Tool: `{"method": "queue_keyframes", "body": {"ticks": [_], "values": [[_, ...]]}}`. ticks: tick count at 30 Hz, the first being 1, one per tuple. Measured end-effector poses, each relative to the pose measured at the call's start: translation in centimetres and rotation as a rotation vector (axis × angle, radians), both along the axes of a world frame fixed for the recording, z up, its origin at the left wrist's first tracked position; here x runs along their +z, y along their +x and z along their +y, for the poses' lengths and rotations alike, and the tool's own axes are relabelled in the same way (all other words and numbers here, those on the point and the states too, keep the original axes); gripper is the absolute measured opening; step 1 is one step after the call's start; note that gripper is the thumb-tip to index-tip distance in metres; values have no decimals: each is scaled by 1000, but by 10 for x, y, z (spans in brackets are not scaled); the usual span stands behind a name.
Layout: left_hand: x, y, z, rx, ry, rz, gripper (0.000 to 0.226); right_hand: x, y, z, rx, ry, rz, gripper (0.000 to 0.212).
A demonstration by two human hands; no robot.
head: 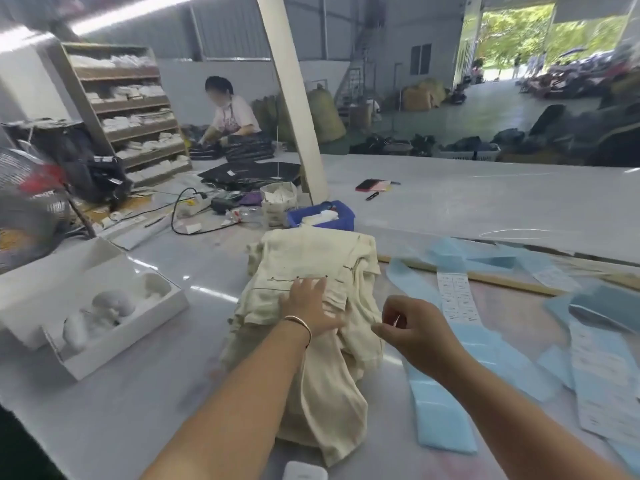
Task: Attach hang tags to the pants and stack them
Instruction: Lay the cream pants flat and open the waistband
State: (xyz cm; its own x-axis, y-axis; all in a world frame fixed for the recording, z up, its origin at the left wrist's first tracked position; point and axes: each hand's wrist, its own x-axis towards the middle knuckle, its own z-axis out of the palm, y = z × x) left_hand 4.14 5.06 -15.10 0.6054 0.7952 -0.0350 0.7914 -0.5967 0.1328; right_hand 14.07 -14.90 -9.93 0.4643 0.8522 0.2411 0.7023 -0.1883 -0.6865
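A stack of cream-coloured pants (311, 258) lies in the middle of the grey table. My left hand (308, 304), a thin bangle on its wrist, presses flat with straight fingers on the top pair near its waistband. My right hand (414, 327) hovers just right of the stack, its fingers curled and pinching a small thin white fastener (396, 320). Light-blue label strips (440, 403) with white printed stickers (457, 296) trail across the table to the right.
An open white box (104, 317) with white bundles sits at left. Behind the stack are a blue tray (323, 216), a bucket of tags (278, 202), cables and a power strip. A white post (294, 98) rises beyond. Another person works at the far end. A phone (372, 185) lies further back.
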Motion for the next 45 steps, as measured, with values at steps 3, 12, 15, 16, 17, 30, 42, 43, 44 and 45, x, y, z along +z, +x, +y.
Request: {"method": "queue_keyframes", "body": {"ticks": [3, 12, 15, 16, 17, 30, 42, 43, 44, 45], "values": [[-22, 21, 15, -12, 68, 152, 77, -10, 11, 25, -39, -89, 6, 21], [47, -21, 64, -158, 159, -309, 38, -30, 37, 83, -121, -158, 527, 16], [74, -38, 48, -262, 251, -359, 42, -31, 39, 108, -98, -47, 1056, 50], [78, -45, 40, -319, 275, -364, 44, -31, 38, 117, -68, -23, 1229, 61], [80, -51, 30, -384, 256, -348, 47, -30, 35, 125, -20, -8, 1366, 70], [-2, -88, 119, 379, -549, -840, 93, -29, 22, 138, 235, 75, 1314, 50], [13, -78, 153, 286, -1272, -1510, 51, -18, 40, 161, 245, 152, 1439, 65], [20, -83, 151, 243, -1273, -1536, 48, -17, 44, 158, 255, 122, 1422, 59], [28, -87, 148, 212, -1256, -1558, 41, -15, 47, 155, 268, 108, 1400, 51], [37, -91, 144, 193, -1227, -1569, 30, -12, 50, 152, 277, 114, 1382, 42]]}}
